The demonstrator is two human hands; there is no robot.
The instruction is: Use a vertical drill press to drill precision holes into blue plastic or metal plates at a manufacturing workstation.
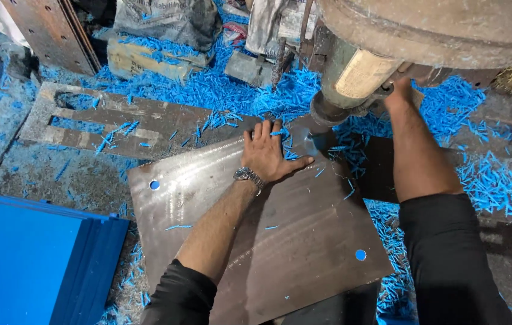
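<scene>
L hand [266, 153] flat, open on steel plate [256, 241]; R hand [399, 90] under machine head [388, 54], grip unclear.

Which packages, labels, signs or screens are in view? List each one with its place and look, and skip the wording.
Grey plastic sack: top centre-left, on the floor behind the blue shavings; crumpled, shiny grey with dark print.
Tan cardboard box: just below the sack, left of centre; flat, rectangular, worn, strewn with blue shavings.
Cream label: on the round machine body above the grey metal plate; curved rectangular patch, pale, faint markings.
No signs or screens.
</scene>
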